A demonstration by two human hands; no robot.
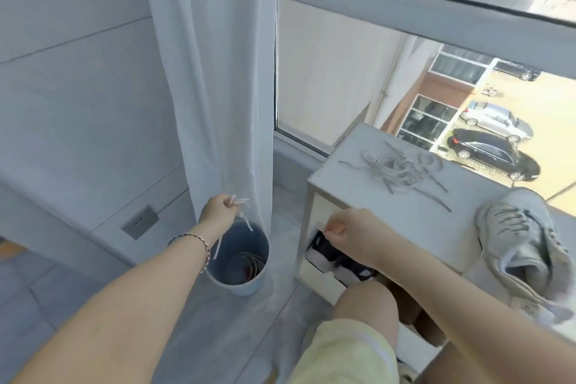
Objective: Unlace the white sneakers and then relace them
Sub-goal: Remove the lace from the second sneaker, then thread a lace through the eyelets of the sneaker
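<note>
So the left hand (218,212) is pinching a bit of white shoelace (240,203) right above a pale blue bin (246,288) by the curtain (218,72). Right hand (346,232) is curled up at the cabinet (405,215) opening, can't tell if it's got anything. Tangled laces (402,170) and a white sneaker (523,246) sit on top, apart.

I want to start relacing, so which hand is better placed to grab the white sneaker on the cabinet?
Right. The right hand is at the cabinet front, nearer the sneaker lying on top; the left hand pinches a lace over the bucket, farther away.
</note>
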